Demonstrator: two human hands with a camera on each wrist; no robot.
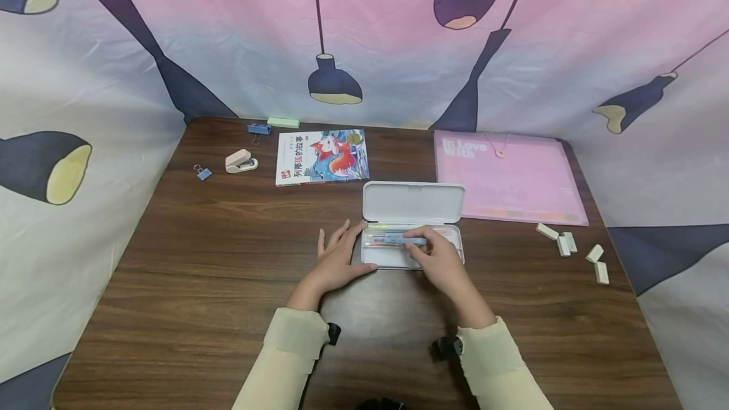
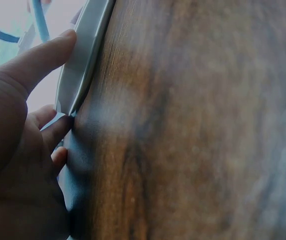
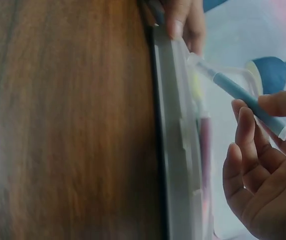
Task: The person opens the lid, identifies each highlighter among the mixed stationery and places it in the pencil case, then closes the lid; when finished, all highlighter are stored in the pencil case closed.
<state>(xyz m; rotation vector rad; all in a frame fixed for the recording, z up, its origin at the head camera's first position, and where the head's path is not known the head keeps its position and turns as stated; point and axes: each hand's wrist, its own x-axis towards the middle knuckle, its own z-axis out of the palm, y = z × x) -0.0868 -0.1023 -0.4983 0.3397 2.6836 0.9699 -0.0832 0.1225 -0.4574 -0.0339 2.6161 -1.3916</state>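
A white pencil case (image 1: 393, 259) lies on the table with its lid (image 1: 414, 202) laid back on the far side. Several pens (image 1: 383, 237) rest in its far part. My right hand (image 1: 446, 266) pinches a light blue pen (image 3: 237, 93) with a clear cap between thumb and fingers, over the case and tilted in the right wrist view. At the left end of the case, my left hand (image 1: 337, 262) has its fingers spread out. Its thumb touches the case's near wall, and its index finger reaches the far left corner.
Behind the case lie a picture book (image 1: 322, 157) and a pink document folder (image 1: 507, 176). A small stapler (image 1: 242, 161), binder clips (image 1: 259, 128) and a pale green block (image 1: 283, 123) lie to the left. Several white blocks (image 1: 564, 245) are scattered to the right.
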